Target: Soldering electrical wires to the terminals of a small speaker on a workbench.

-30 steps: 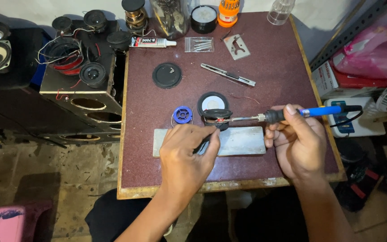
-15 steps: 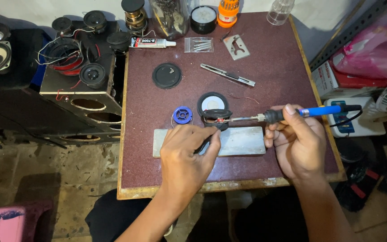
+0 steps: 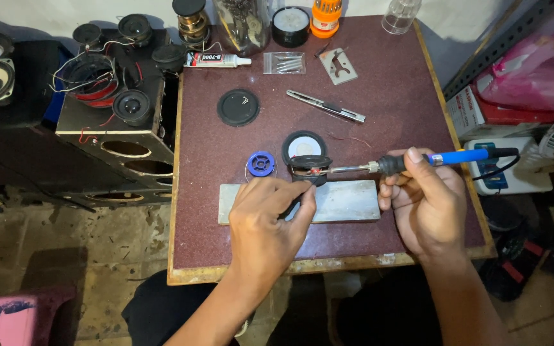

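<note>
My right hand (image 3: 426,204) grips a soldering iron (image 3: 431,160) with a blue handle, its metal tip reaching left to a small round speaker (image 3: 308,156) with a white cone. My left hand (image 3: 269,216) pinches a thin dark tool against the speaker's near edge. Both hands hover over a grey rectangular slab (image 3: 347,200) on the maroon table (image 3: 392,109). A blue solder spool (image 3: 261,163) lies just left of the speaker.
A black round disc (image 3: 238,107), a utility knife (image 3: 326,106), a glue tube (image 3: 216,60), a small bag of tips (image 3: 284,62) and jars sit farther back. A speaker cabinet with loose drivers (image 3: 111,109) stands left. Boxes and a pink bag (image 3: 533,70) are on the right.
</note>
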